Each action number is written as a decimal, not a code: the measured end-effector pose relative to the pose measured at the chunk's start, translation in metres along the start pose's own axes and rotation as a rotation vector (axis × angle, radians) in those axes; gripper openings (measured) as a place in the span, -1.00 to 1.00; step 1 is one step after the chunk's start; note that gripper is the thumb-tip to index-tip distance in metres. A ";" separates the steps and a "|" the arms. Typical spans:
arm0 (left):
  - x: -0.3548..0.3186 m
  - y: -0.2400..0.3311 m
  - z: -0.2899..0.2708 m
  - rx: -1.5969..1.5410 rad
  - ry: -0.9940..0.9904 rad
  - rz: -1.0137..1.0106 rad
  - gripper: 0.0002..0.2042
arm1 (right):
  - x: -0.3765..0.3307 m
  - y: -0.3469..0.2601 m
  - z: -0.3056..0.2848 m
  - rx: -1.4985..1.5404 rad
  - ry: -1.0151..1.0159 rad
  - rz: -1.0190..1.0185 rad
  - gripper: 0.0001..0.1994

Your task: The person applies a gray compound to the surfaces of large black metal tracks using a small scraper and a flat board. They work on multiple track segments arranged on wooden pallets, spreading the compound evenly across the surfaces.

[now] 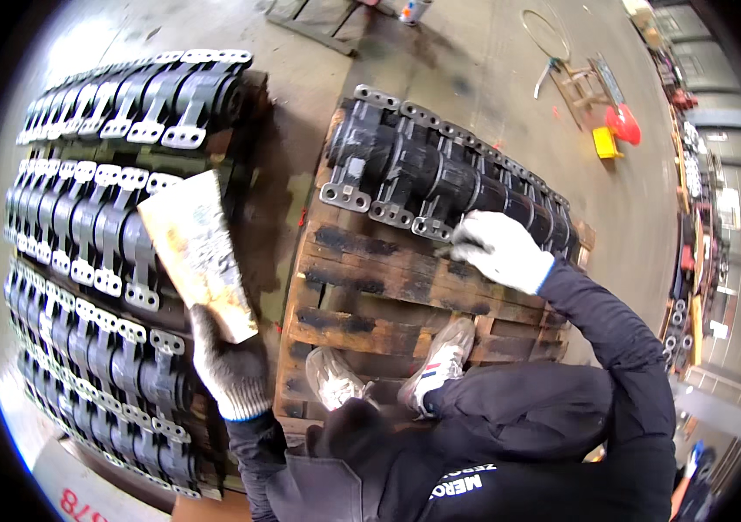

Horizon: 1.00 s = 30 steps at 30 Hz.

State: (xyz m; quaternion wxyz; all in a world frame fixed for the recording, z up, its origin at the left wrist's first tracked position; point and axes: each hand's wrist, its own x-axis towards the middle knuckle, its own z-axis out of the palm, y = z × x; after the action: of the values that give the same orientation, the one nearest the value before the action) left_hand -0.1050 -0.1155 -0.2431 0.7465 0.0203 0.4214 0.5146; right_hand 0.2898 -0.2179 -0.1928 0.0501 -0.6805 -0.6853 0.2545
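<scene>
**Inspection: hands at two pallets of black castings**

I see the left hand, in a grey knit glove, closed around the lower end of a flat, cream-coloured, stained card or board piece. The piece stands up and tilts away from the hand, over the edge of the left stack of black metal bracket castings with pale bolt flanges. What the piece is made of I cannot tell; its lower corner is hidden in the glove.

The right hand, in a white glove, rests on the near end of a single row of black metal castings that lies along the far edge of a dark-stained wooden pallet. The fingers curl down onto a casting at its flange; whether they grip it or only press on it I cannot make out, as the glove covers the contact.

The hands are well apart, one at each stack.

Two pale sneakers stand on the pallet's near boards. A dark jacket covers much of the lower frame and hides the pallet's near right corner. The left stack runs out of view at the lower rim. On the concrete floor beyond, a red and yellow item is too small to identify.
</scene>
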 end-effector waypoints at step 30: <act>-0.098 -0.025 0.260 1.832 -0.091 1.658 -0.61 | -0.245 0.062 -0.026 0.977 0.343 0.545 -0.73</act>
State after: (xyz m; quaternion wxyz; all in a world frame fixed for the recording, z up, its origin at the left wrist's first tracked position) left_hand 0.0710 -0.0996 -0.0276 -0.0805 0.8140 0.4596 0.3460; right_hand 0.3741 -0.4492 -0.1282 0.4009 -0.7617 -0.2710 0.4309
